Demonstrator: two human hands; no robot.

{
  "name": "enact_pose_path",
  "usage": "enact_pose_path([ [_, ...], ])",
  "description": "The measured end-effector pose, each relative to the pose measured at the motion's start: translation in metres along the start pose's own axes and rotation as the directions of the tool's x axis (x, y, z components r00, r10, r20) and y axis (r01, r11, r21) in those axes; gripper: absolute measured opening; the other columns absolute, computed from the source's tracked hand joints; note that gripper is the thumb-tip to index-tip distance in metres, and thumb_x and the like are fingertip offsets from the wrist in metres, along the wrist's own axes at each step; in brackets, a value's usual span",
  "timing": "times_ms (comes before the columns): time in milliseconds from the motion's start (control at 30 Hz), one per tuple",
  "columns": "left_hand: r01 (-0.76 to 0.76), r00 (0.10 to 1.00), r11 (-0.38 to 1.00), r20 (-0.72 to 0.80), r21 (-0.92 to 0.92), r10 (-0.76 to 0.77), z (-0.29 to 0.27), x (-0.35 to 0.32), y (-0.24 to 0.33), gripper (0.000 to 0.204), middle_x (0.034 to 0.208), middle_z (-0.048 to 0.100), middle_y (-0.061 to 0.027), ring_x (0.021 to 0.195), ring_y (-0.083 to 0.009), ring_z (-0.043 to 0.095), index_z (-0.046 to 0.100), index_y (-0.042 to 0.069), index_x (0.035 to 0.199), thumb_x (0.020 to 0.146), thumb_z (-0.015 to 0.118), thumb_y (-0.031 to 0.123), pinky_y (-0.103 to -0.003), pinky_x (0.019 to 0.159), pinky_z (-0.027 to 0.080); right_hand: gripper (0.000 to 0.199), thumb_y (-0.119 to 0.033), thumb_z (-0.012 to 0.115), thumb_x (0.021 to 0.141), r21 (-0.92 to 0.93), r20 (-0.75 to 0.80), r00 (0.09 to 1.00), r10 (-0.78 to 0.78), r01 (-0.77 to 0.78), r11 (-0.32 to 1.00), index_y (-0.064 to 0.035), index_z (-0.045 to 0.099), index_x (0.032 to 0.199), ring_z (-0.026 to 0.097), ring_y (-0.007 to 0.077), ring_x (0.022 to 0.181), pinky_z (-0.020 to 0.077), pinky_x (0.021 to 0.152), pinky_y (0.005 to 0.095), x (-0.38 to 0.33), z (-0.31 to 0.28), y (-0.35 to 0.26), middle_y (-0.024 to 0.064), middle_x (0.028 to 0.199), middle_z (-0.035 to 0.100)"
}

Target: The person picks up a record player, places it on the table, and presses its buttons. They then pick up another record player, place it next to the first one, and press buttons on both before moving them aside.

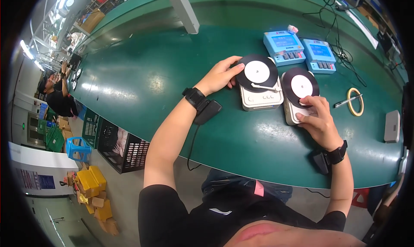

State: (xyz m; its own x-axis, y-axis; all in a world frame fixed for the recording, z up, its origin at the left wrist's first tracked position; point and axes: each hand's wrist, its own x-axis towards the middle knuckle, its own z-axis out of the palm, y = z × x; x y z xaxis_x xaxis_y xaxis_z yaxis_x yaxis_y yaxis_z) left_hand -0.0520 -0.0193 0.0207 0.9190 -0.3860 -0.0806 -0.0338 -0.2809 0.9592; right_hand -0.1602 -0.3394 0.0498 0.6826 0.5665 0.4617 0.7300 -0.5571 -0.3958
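Observation:
Two small white record players with black discs and white centre labels stand side by side on the green table. The left record player (261,101) has a white tonearm lying across its disc. My left hand (219,78) grips its upper left edge, with the thumb on the disc rim and the other fingers partly hidden behind. Tilted a little, the right record player (290,114) sits close beside it. My right hand (318,118) holds its lower right part, fingertips at the disc edge and thumb on the front corner. That hand covers much of its control side.
Behind the players stand two blue testers with lit screens, a larger tester (284,43) and a smaller tester (319,56). Black cables (340,53) tangle beside them. A pen (347,101) crosses a tape ring (362,103) near a white box (392,126). Another person (60,98) works far left.

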Motion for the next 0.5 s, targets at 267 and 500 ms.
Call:
enact_pose_path([
  [267, 0.001, 1.000, 1.000, 0.011, -0.013, -0.001, -0.0008, -0.0008, 0.0002, 0.042, 0.088, 0.057, -0.0009, 0.064, -0.0060, 0.052, 0.050, 0.003, 0.126, 0.098, 0.047, 0.033, -0.020, 0.054, 0.045, 0.033, 0.004, 0.078, 0.060, 0.001, -0.006, 1.000, 0.003, -0.003, 1.000, -0.0063, 0.066, 0.089, 0.052, 0.0335, 0.105, 0.0455, 0.086, 0.0401, 0.0010, 0.0020, -0.0004, 0.0137, 0.114, 0.055],
  [500, -0.007, 1.000, 0.999, 0.022, -0.040, 0.007, -0.0020, 0.0011, -0.0014, 0.046, 0.087, 0.058, -0.0032, 0.065, -0.0084, 0.053, 0.050, 0.002, 0.127, 0.096, 0.050, 0.037, -0.022, 0.055, 0.046, 0.035, 0.004, 0.078, 0.059, 0.011, -0.007, 1.000, 0.004, -0.004, 1.000, -0.0069, 0.066, 0.090, 0.052, 0.0333, 0.105, 0.0462, 0.086, 0.0395, 0.0003, 0.0018, 0.0003, 0.0135, 0.115, 0.055],
])
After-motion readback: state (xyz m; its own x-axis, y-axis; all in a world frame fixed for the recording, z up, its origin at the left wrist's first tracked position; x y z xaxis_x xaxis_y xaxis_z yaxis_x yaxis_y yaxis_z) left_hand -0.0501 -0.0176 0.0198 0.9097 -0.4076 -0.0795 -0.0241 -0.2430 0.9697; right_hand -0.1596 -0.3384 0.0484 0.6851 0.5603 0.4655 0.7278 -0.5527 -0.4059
